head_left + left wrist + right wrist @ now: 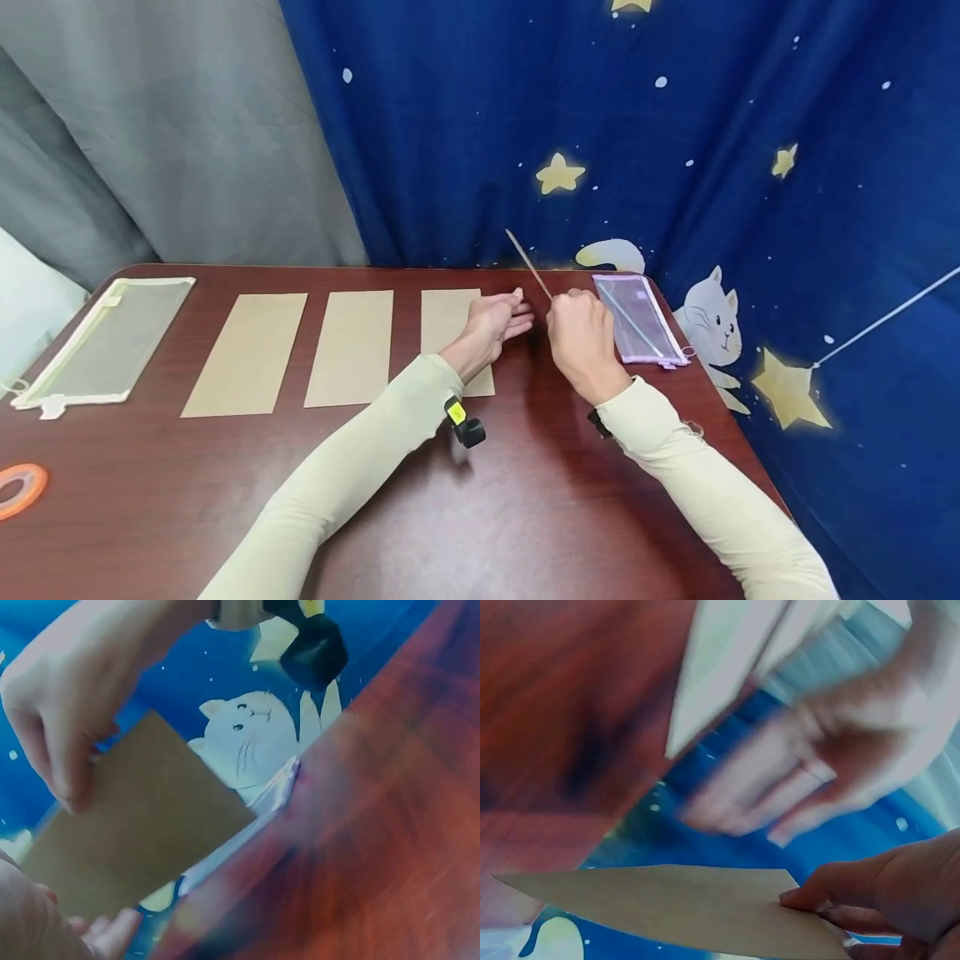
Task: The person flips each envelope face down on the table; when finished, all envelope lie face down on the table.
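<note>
My right hand [585, 337] pinches a plain brown card [150, 817] by one edge, thumb on one face. Raised off the table, the card shows almost edge-on in the head view and slightly bowed in the right wrist view. My left hand [495, 325] is just to its left, palm turned toward it, fingers loosely extended and holding nothing. In the right wrist view the left hand [817, 765] is blurred and apart from the card. Beneath the left wrist lies another brown card [450, 312], partly covered by that hand and forearm.
Two more brown cards [243, 354] [350, 350] lie in the same row. A cream-edged mesh zip pouch [142, 333] is at the far left, a purple-edged one [648, 329] at the right edge. An orange tape roll [33, 492] sits at front left. Curtains [465, 125] hang behind the table.
</note>
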The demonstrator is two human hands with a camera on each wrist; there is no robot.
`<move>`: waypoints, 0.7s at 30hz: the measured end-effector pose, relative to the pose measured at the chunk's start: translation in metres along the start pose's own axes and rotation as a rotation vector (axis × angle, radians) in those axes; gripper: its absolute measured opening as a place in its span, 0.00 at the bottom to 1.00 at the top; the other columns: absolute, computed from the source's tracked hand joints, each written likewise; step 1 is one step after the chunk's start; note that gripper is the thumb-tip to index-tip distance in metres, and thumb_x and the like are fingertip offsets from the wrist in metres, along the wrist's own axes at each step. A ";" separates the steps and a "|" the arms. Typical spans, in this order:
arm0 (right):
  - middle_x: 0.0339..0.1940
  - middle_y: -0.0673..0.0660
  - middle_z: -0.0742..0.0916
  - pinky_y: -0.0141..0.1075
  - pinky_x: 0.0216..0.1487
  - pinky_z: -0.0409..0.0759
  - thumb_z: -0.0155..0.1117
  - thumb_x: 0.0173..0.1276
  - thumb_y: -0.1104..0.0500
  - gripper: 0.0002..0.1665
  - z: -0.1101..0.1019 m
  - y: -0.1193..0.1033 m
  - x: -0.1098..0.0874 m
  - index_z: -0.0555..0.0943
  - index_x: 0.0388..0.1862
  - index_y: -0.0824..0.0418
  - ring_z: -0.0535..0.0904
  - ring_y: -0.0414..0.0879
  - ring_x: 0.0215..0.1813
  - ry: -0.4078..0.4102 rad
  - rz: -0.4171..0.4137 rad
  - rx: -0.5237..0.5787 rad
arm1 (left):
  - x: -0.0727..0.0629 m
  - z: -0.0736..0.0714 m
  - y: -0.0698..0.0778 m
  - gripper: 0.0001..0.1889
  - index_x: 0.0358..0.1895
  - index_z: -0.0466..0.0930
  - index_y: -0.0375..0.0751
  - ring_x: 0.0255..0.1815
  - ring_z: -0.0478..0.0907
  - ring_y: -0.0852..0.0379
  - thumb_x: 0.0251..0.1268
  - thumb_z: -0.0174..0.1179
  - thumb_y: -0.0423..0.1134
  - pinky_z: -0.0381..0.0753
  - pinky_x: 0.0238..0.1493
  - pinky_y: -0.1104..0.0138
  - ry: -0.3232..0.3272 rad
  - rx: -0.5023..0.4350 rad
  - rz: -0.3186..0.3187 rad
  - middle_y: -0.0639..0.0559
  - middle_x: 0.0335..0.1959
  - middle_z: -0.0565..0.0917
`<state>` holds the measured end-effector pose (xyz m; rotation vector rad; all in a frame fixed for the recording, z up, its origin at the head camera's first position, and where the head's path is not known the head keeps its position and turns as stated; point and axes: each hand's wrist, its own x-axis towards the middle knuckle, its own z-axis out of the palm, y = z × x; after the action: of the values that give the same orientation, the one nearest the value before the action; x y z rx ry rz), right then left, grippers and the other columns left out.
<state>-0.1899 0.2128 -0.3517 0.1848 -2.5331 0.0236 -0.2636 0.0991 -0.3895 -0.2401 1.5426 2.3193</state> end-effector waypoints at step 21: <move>0.35 0.64 0.92 0.54 0.38 0.81 0.68 0.67 0.65 0.15 -0.015 0.022 0.013 0.87 0.52 0.67 0.88 0.62 0.38 -0.047 0.224 0.376 | 0.005 -0.012 -0.017 0.19 0.60 0.82 0.32 0.44 0.86 0.47 0.67 0.58 0.20 0.85 0.58 0.54 -0.048 0.004 -0.177 0.40 0.46 0.86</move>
<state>-0.1950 0.2339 -0.3321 0.0479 -2.5623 0.5918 -0.2624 0.0949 -0.4101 -0.3040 1.4419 2.1691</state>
